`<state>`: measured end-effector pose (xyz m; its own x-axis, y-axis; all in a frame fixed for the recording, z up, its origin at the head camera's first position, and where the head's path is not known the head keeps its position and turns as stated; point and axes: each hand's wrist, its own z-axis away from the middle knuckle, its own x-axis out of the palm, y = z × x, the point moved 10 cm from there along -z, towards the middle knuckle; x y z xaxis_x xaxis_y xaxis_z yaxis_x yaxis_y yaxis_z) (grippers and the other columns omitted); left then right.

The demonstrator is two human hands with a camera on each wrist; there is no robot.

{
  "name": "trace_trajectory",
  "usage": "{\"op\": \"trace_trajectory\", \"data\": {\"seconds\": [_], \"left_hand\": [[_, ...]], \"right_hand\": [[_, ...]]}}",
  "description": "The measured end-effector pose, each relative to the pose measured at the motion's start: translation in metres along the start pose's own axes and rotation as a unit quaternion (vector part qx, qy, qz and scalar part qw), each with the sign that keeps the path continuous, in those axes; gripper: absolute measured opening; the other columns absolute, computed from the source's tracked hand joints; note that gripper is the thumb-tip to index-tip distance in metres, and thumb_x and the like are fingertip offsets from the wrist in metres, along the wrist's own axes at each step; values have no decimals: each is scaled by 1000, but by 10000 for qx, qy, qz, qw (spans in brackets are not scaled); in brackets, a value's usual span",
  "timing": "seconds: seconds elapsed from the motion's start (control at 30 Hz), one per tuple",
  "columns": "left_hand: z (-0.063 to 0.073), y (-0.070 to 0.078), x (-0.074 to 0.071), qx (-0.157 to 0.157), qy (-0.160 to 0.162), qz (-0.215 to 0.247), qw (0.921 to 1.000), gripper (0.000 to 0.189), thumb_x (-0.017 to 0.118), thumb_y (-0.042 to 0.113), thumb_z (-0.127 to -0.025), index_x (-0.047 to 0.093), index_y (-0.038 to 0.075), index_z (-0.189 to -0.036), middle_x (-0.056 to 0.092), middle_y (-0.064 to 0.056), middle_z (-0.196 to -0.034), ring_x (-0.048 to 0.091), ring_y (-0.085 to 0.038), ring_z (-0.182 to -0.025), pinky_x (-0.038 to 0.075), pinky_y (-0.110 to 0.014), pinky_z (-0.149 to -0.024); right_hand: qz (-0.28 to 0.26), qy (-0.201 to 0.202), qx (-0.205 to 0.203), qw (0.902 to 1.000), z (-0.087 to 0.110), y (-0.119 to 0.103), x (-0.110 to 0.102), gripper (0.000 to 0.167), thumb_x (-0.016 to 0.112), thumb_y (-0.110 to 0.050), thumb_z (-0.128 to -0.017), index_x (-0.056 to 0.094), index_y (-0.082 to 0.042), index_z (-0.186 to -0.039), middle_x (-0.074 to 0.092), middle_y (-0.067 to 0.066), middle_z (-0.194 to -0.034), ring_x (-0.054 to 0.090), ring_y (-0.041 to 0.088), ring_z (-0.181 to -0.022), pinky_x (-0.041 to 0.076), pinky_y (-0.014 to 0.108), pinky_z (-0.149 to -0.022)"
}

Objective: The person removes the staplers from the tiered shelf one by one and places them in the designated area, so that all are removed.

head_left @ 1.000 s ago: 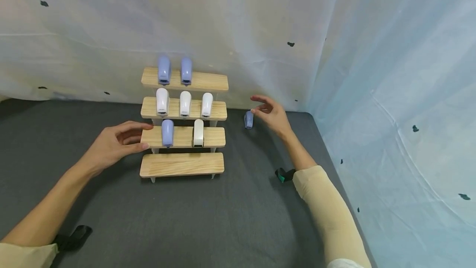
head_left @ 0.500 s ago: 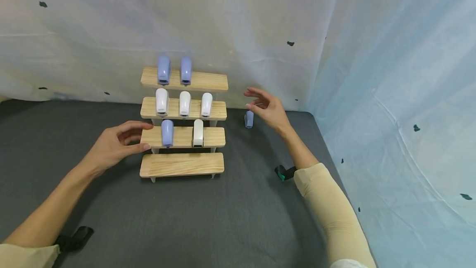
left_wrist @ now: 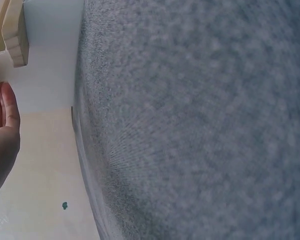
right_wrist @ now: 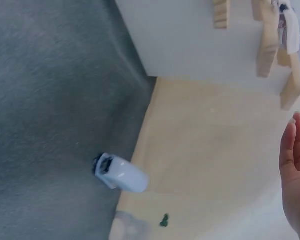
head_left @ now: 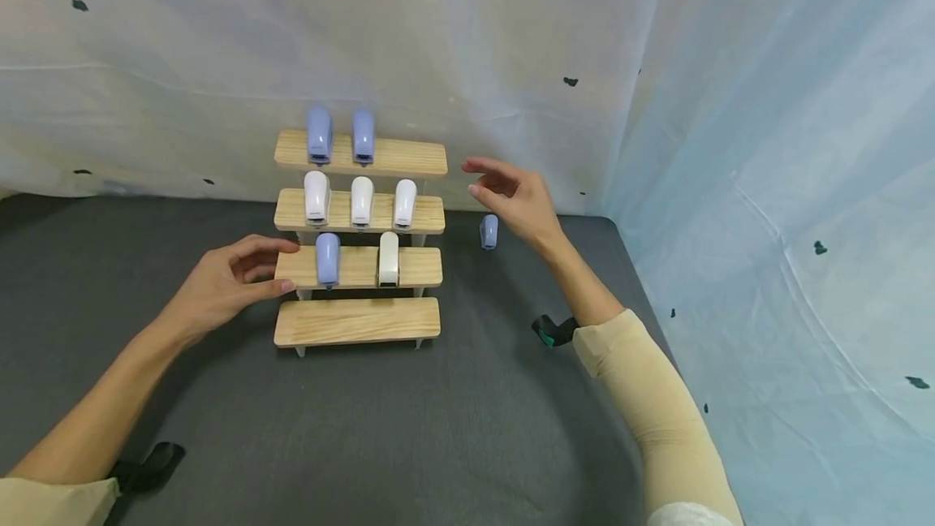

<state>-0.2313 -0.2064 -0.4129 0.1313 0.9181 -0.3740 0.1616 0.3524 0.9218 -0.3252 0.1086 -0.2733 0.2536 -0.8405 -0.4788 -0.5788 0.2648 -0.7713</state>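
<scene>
A four-tier wooden stand [head_left: 420, 269] holds several small staplers. Two blue staplers [head_left: 320, 136] sit on the top tier, three white staplers [head_left: 361, 201] on the second. On the third are one blue stapler [head_left: 328, 258] and one white stapler [head_left: 389, 258]. My left hand [head_left: 222, 286] grips the left end of the third tier, fingers behind and thumb in front. My right hand [head_left: 522, 201], loosely bent and holding nothing, hovers right of the stand's upper tiers. Below it a lone blue stapler [head_left: 489, 231] stands on the table, also in the right wrist view [right_wrist: 122, 174].
The grey cloth-covered table [head_left: 380, 437] spreads in front of the stand. A pale curtain [head_left: 497, 39] hangs behind, and another sheet [head_left: 789, 185] closes off the right side. Dark wrist straps [head_left: 555, 331] show by both forearms.
My right hand has moved up and left, away from the lone blue stapler toward the upper tiers. The left hand keeps its place on the stand.
</scene>
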Motion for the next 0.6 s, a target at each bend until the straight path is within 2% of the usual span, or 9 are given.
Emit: {"op": "trace_trajectory", "data": {"seconds": [0.13,0.33,0.6], "left_hand": [[-1,0,0,-15,1,22,10000,48,77,7,-88,58,5,-132,56,-9,-132,61,-3,-105,48,-15,-84],[-1,1,-1,23,6,-245,9997,48,77,9,-88,59,6,-132,57,-8,-132,58,1,-107,46,-13,-87],[0,3,-2,4,23,-346,9994,48,78,11,-88,60,7,-132,57,-8,-131,56,3,-110,44,-13,-89]], "right_hand": [[-93,-36,-122,9999,-6,-13,4,35,66,4,-92,61,12,-126,64,28,-120,62,38,-100,49,50,-90],[-90,-151,-245,9995,-13,-27,10,34,65,3,-92,62,12,-125,65,28,-120,61,36,-101,49,48,-91],[-90,-205,-180,9996,-26,-38,17,35,66,2,-92,62,10,-126,65,26,-121,62,34,-103,49,47,-92]]}}
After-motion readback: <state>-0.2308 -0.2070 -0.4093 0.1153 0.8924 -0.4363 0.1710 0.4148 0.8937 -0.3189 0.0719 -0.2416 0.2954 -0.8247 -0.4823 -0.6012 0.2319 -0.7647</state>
